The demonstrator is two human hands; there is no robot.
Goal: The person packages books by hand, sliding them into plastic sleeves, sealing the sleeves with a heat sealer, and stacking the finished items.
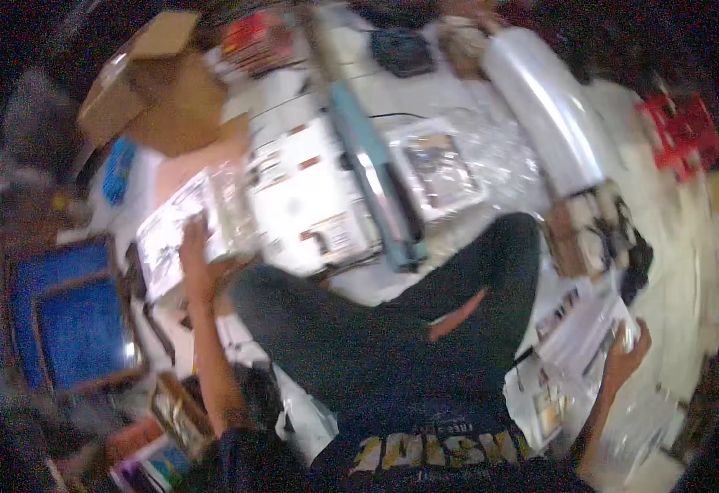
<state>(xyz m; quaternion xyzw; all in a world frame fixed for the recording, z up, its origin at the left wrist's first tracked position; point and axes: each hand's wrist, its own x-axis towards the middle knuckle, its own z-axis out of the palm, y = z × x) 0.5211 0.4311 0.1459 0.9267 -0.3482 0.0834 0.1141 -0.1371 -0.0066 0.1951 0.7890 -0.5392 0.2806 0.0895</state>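
My left hand lies with fingers stretched on a plastic-covered printed sheet left of my knee. On the right, my right hand is at the edge of a stack of clear plastic packets, its fingers curved and apart; motion blur hides whether anything thin is between them. Between the two, in front of my crossed legs, are a bright white sheet with small pictures, a long teal and dark bar-shaped tool and a framed picture on bubble wrap.
An open cardboard box stands at the upper left, above blue framed panels. A large roll of clear film lies at the upper right, near a red object. Another person's hand shows at the top.
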